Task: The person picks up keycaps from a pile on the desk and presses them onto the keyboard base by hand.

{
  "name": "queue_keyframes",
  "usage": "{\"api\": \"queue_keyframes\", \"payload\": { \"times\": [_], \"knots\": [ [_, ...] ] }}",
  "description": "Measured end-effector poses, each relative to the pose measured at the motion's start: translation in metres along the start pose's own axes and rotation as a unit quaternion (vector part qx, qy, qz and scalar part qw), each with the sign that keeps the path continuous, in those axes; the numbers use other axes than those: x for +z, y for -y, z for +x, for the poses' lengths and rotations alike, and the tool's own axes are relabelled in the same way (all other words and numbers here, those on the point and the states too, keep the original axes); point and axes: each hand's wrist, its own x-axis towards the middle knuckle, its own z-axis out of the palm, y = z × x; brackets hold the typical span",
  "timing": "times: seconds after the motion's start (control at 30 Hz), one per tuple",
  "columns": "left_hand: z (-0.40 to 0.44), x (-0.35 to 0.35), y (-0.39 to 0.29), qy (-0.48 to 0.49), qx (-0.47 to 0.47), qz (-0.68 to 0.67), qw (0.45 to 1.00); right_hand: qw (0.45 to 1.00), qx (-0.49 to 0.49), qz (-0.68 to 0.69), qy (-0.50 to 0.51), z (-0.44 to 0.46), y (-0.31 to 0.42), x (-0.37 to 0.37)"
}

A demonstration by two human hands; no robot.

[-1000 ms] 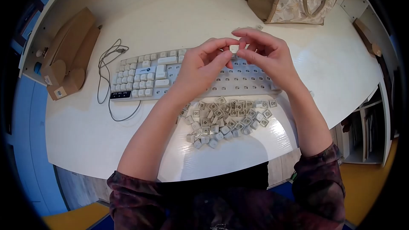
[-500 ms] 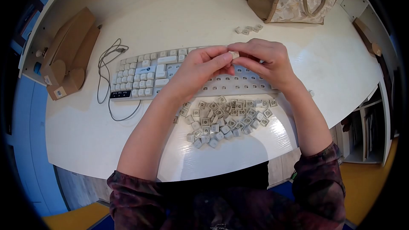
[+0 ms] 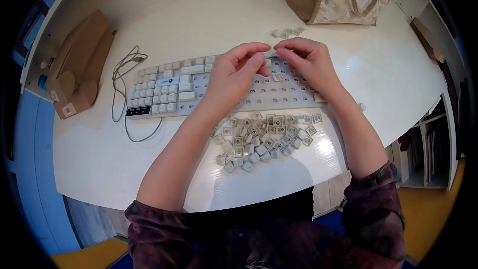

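A white keyboard (image 3: 199, 95) lies in front of me, its left part fitted with keycaps and much of its right part bare, with switches showing. My left hand (image 3: 239, 67) is over the middle of the bare part, fingers curled, with a gap between thumb and forefinger. Close beside it at the keyboard's far edge is my right hand (image 3: 304, 60), thumb and forefinger slightly apart. Nothing shows in either hand. Just below the fingertips a loose keycap (image 3: 277, 76) lies on the bare switches. Many loose keycaps (image 3: 269, 143), several upside down, are heaped nearer to me.
Several more keycaps (image 3: 287, 33) sit beyond the keyboard, near a patterned bag (image 3: 338, 0). A grey cable (image 3: 117, 87) loops left of the keyboard. Cardboard (image 3: 82, 65) stands at the left edge, and a single keycap (image 3: 362, 106) lies at right.
The keycap pinched between both hands is out of the fingers and on the keyboard. Both hands have moved slightly away from me, and the fingers have parted.
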Motion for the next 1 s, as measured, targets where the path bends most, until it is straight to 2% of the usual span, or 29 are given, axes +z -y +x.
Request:
{"api": "queue_keyframes", "payload": {
  "times": [0.03,0.13,0.17,0.27,0.37,0.47,0.57,0.77,0.87,0.97,1.0],
  "knots": [
    [0.001,-0.001,0.005,-0.013,0.012,0.040,0.999,0.999,0.000,-0.014,-0.030,0.002,-0.001,-0.003],
    [-0.002,-0.002,0.008,-0.011,0.091,0.190,0.978,0.999,0.000,-0.037,0.027,0.006,0.000,-0.016],
    [-0.003,-0.001,0.008,-0.003,0.124,0.244,0.962,0.993,0.041,-0.083,0.076,0.004,0.005,-0.020],
    [-0.003,-0.001,0.015,-0.008,0.121,0.263,0.957,0.976,0.007,-0.161,0.145,-0.001,0.016,-0.019],
    [-0.004,-0.001,0.015,0.001,0.105,0.270,0.957,0.957,-0.095,-0.235,0.143,-0.004,0.006,-0.014],
    [-0.004,-0.001,0.015,0.005,0.105,0.273,0.956,0.952,-0.105,-0.239,0.159,-0.002,0.004,-0.016],
    [-0.005,0.003,0.010,-0.014,0.106,0.237,0.966,0.980,0.083,-0.033,0.180,-0.005,0.024,-0.014],
    [-0.001,0.002,0.011,-0.024,0.174,0.187,0.967,0.947,0.123,0.164,0.245,-0.003,0.020,-0.019],
    [0.000,0.000,0.014,-0.030,0.177,0.163,0.970,0.936,0.151,0.206,0.243,-0.004,0.018,-0.013],
    [-0.001,0.001,0.011,-0.033,0.047,0.053,0.997,0.945,0.134,0.181,0.239,-0.004,0.020,-0.012],
    [-0.001,0.002,0.006,-0.043,0.021,0.042,0.998,0.959,0.111,0.165,0.201,-0.005,0.021,-0.010]
  ]
}}
